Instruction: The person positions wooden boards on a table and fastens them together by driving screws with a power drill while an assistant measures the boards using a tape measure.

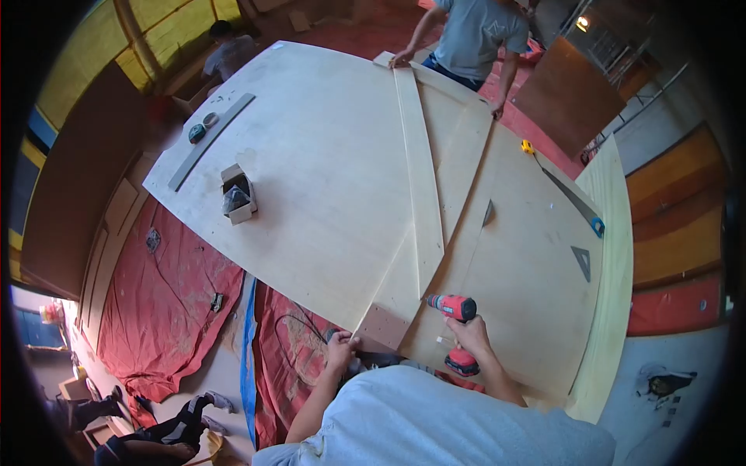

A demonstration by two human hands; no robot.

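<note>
My right hand [471,335] is wrapped round the grip of a red and black cordless drill [454,307]. The drill's chuck points left, just above the large pale plywood sheet [326,155]. At the near edge of the sheet, my left hand [342,349] has its fingers closed on the end of a long wooden board [466,155]. A brown block with small holes [381,328] lies at this near end, between my hands. A second pale wooden strip [416,155] slants across the board. A co-worker's hands [402,59] touch the far ends of these pieces.
On the plywood sit an open cardboard box [238,194], a metal straightedge [211,142], a tape measure [197,133], a handsaw [573,198], a grey triangle square [581,262] and a yellow tape measure [528,146]. Red sheeting [167,303] with cables covers the floor at left.
</note>
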